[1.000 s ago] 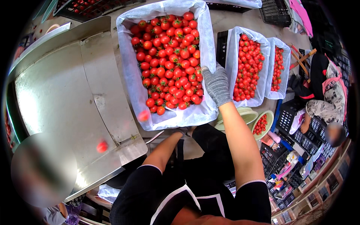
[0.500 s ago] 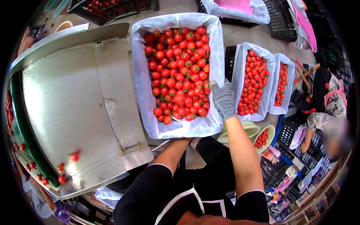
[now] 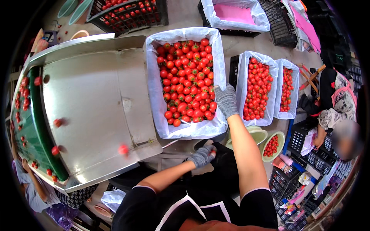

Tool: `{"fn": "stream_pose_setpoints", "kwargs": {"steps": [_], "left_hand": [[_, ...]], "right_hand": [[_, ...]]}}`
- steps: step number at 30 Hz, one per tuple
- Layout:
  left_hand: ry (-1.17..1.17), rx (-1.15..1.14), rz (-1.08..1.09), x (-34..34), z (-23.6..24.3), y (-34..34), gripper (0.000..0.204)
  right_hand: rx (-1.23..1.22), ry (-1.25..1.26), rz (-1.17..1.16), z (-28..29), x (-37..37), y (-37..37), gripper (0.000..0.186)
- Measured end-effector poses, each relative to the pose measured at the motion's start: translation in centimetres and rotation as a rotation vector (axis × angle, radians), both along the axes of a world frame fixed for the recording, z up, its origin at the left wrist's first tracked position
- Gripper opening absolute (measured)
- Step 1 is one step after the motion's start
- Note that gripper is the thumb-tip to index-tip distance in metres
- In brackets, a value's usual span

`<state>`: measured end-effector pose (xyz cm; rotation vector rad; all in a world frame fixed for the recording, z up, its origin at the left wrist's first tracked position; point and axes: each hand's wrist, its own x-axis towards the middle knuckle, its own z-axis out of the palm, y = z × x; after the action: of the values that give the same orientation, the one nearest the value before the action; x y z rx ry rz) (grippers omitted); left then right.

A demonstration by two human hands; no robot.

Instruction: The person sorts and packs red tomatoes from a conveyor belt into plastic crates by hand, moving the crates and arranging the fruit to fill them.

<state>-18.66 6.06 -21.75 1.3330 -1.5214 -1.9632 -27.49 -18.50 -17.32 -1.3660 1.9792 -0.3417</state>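
Below, three white-lined tomato crates (image 3: 187, 81); right hand (image 3: 226, 101) grips the biggest's rim, left hand's (image 3: 202, 155) fingers pinch one tomato (image 3: 213, 153).

You're on a produce sorting and packing floor. A steel chute (image 3: 96, 111) feeds tomatoes off a green belt (image 3: 34, 134) at its left. White-lined crates (image 3: 185, 127) full of red tomatoes sit on a concrete floor (image 3: 185, 15), with black crates (image 3: 127, 15) stacked around and bowls (image 3: 271, 144) of sorted fruit below. A co-worker (image 3: 331, 104) sits among crates at right; another person (image 3: 29, 184) stands by the belt.
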Motion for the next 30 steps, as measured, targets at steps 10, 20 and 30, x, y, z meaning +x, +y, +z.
{"fn": "stream_pose_setpoints", "kwargs": {"steps": [10, 20, 30], "left_hand": [[-0.632, -0.828, 0.268, 6.7, 15.6, -10.5, 0.048], [-0.632, -0.83, 0.112, 12.1, 21.3, -5.8, 0.037], [-0.909, -1.013, 0.317, 20.4, 27.0, -4.6, 0.032]], "right_hand": [[0.0, 0.102, 0.015, 4.4, 1.7, 0.0, 0.041], [-0.024, 0.115, 0.028, 3.1, 1.0, -0.2, 0.044], [-0.399, 0.168, 0.071, -0.1, -0.6, -0.1, 0.04]]}}
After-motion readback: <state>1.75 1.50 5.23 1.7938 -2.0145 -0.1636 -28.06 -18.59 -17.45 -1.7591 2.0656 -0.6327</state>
